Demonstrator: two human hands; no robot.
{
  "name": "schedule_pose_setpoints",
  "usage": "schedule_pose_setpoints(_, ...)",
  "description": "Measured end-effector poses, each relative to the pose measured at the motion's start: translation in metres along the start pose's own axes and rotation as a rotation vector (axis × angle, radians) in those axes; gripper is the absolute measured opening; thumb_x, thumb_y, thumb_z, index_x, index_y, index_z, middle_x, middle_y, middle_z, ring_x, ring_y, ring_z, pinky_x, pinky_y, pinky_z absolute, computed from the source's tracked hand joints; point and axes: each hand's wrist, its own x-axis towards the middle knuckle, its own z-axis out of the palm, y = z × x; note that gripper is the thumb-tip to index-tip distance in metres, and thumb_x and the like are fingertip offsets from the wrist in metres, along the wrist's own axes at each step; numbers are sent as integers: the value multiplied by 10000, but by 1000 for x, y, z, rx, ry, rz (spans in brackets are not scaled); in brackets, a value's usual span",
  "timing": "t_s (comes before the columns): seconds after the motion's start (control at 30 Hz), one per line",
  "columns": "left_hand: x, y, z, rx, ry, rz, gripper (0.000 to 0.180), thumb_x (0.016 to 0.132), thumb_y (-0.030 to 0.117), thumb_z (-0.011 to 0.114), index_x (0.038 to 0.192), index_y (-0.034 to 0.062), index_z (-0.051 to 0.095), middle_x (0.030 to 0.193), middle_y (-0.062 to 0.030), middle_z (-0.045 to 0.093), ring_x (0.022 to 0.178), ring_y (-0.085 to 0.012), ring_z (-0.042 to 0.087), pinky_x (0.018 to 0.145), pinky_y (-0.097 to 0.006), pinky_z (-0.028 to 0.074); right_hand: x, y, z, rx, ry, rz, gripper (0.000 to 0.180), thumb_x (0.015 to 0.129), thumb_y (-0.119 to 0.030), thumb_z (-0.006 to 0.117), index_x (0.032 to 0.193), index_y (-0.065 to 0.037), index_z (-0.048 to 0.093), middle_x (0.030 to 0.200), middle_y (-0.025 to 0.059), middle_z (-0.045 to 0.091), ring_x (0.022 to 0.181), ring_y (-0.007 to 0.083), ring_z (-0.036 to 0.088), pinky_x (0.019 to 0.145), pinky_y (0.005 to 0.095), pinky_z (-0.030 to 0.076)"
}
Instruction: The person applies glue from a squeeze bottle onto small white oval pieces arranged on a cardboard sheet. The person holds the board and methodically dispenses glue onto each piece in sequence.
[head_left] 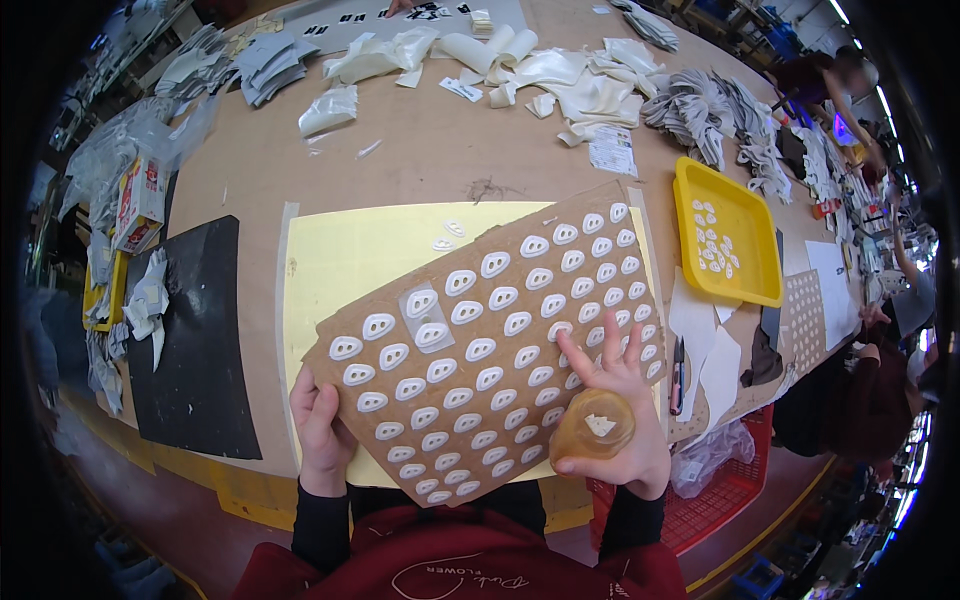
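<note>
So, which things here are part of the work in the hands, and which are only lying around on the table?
In use:
- brown board with white oval pieces, held by left hand
- amber lump in right hand
- yellow sheet under the board

Lying about:
- yellow tray with small white pieces
- black sheet
- white scraps
- grey cut parts

Brown card (560, 255), white ovals (480, 349), yellow tray (756, 238)
</note>
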Motion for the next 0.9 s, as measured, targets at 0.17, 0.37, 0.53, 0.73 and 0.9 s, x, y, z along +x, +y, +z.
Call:
schedule_pose_setpoints(0.17, 0, -2, -3, 19, 2, 3, 488, 863, 238, 524, 1246, -17, 360, 1164, -136, 514, 1018, -217, 549, 846, -338, 467, 1, -1, -1, -36, -31, -35, 857, 550, -474, 749, 1225, -14, 489, 1313, 132, 441, 1342, 367, 111, 1054, 521, -69)
schedule_pose_setpoints(0.37, -1, -1, -4, 21, 3, 3, 477, 866, 233, 518, 1245, -12, 364, 1169, -133, 513, 1023, -216, 548, 847, -338, 467, -6, 8, -9, 246, -178, -113, 636, 553, -521, 728, 935, -19, 643, 1248, 104, 512, 1340, 363, 127, 1041, 503, -142)
schedule_pose_setpoints(0.53, 0, -4, -5, 53, 17, 20, 476, 870, 242, 505, 1248, -11, 367, 1174, -135, 511, 1031, -218, 543, 856, -339, 459, -43, 23, 0, 619, -17, -172, 568, 556, -613, 646, 593, -46, 654, 1109, 235, 564, 1344, 384, 62, 1002, 485, -224)
schedule_pose_setpoints(0.73, 2, 1, 7, 10, 48, 19, 465, 870, 217, 513, 1242, -25, 372, 1145, -112, 532, 1027, -190, 532, 877, -310, 426, -98, 37, -1, 490, 238, 107, 659, 546, -619, 653, 792, -7, 644, 1207, 229, 502, 1353, 354, 20, 1041, 473, -158)
schedule_pose_setpoints(0.9, 1, 4, 12, 59, 41, 46, 431, 889, 205, 476, 1240, -22, 371, 1135, -121, 537, 1005, -182, 547, 858, -306, 437, -103, 30, -12, 125, 68, 269, 891, 565, -473, 731, 1261, -5, 430, 1325, 218, 392, 1352, 348, 67, 1065, 478, -74)
